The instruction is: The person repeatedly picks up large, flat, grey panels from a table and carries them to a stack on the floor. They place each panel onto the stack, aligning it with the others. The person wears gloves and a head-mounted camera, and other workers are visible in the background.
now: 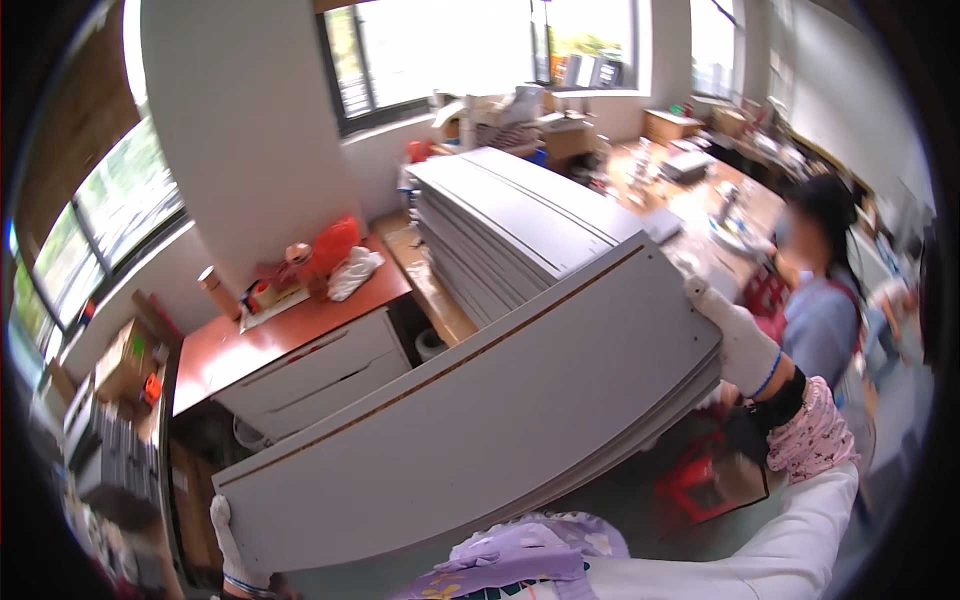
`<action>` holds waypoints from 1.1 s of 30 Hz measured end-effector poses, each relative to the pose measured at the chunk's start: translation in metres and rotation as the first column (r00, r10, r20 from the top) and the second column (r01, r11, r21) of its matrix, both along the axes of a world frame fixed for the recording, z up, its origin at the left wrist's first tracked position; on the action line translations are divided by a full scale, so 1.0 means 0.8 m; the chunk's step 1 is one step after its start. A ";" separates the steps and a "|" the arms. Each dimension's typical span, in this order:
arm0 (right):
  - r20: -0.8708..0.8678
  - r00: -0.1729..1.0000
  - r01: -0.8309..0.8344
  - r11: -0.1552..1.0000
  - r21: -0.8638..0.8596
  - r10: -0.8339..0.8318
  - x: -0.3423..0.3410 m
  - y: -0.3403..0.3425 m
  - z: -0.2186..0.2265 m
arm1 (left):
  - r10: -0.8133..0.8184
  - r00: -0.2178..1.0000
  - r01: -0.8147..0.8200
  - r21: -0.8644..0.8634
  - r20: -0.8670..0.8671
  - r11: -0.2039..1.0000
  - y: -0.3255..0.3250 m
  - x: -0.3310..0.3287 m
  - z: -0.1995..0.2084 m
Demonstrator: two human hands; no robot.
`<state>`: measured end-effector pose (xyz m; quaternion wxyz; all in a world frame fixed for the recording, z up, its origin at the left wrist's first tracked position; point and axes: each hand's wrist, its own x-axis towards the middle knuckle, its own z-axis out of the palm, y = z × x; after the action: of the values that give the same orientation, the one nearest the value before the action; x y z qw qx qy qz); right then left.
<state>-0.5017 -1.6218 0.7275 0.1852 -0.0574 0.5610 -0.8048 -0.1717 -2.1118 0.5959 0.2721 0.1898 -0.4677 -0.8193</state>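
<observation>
Step in hand, by my read: lifting/carrying grey panels, a thin bundle of maybe 2-3 held tilted, long edge up, across the chest. Left hand, white glove, wraps the lower-left corner, fingers curled shut round the edge. Right hand, also gloved, closed over the upper-right corner, thumb on the face, fingers behind & hidden.

Just beyond the right-hand grip: tall stack of panels, same grey, lying flat; the held bundle looks clear of it, though contact at the far edge I can't tell.

Next move prob. calls for keeping both corners clamped & level w/ each other, since the panels are wide, smooth & could slip or splay apart.

Pkgs etc.: above & left of the left-hand grip, red-topped cabinet w/ a red bag, white cloth, brown cylinder. Further left, brown cardboard box w/ orange patch. Labels too small to tell. Another person in blue just past the right hand.
</observation>
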 end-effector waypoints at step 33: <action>0.005 -0.060 0.843 -0.048 0.537 -0.998 1.246 0.147 -0.322 | -0.898 -0.331 0.927 -0.077 0.289 -0.367 0.595 0.081 -0.050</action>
<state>0.4950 -1.5041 0.4696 -0.3142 0.5541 0.5245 -0.5649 -0.1069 -1.6355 0.5560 -0.5114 -0.2717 -0.5474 -0.6042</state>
